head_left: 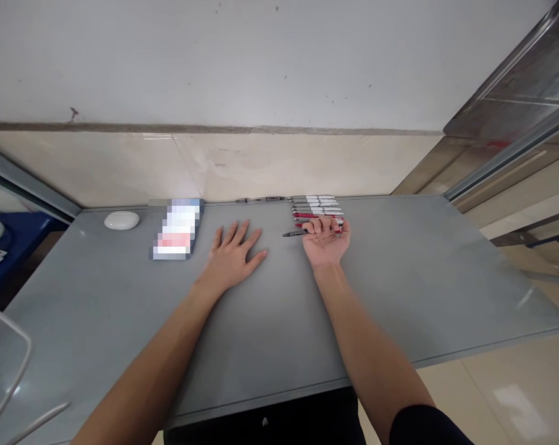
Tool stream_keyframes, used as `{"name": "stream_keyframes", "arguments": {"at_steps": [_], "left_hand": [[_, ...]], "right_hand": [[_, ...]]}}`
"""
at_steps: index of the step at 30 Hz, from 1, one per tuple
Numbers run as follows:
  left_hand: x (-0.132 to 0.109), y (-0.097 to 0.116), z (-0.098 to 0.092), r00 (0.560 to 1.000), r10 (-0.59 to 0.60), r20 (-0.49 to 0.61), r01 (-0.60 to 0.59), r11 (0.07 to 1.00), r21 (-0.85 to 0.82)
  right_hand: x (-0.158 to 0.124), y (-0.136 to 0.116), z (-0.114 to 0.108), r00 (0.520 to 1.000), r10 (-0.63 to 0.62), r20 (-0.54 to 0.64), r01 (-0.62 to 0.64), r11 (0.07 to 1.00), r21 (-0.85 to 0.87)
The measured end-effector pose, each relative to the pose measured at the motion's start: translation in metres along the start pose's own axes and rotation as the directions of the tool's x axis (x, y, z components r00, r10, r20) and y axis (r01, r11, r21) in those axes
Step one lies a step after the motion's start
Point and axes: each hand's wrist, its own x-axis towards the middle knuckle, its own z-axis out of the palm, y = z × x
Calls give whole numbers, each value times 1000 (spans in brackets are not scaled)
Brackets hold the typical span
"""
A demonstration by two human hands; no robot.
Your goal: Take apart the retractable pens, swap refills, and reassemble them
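Note:
My left hand (231, 258) lies palm down on the grey table, fingers spread, with nothing under it that I can see. Turned palm up, my right hand (326, 244) rests at the near end of a row of pens; its fingers are loosely bent and its palm holds nothing visible. A dark pen (292, 234) pokes out to the left of these fingers, its other end hidden by the hand. Beyond, several white-and-grey pens (320, 204) lie side by side, with a red pen (307, 216) nearer me. Another red one is partly covered by the hand.
Left of my left hand lies a phone (175, 232) with a blurred screen, and farther left a white oval case (121, 220). Dark pens (260, 199) lie along the back edge by the tiled wall (279, 164). A white cable (24, 352) hangs at the lower left.

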Motion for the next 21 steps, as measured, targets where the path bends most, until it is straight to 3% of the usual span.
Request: {"name": "stream_keyframes", "arguments": {"at_steps": [3, 8, 13, 21], "left_hand": [[0, 0, -1, 1000, 0, 24, -1, 998, 59], [-1, 0, -1, 1000, 0, 26, -3, 994, 113], [-1, 0, 0, 1000, 5, 13, -7, 995, 101], [-1, -1, 0, 1000, 14, 0, -14, 997, 73]], "right_hand": [[2, -1, -1, 1000, -22, -2, 22, 999, -38], [2, -2, 0, 1000, -8, 20, 7, 999, 38], [-1, -2, 1, 999, -21, 27, 22, 1000, -11], [2, 0, -1, 1000, 15, -15, -14, 996, 86]]}}
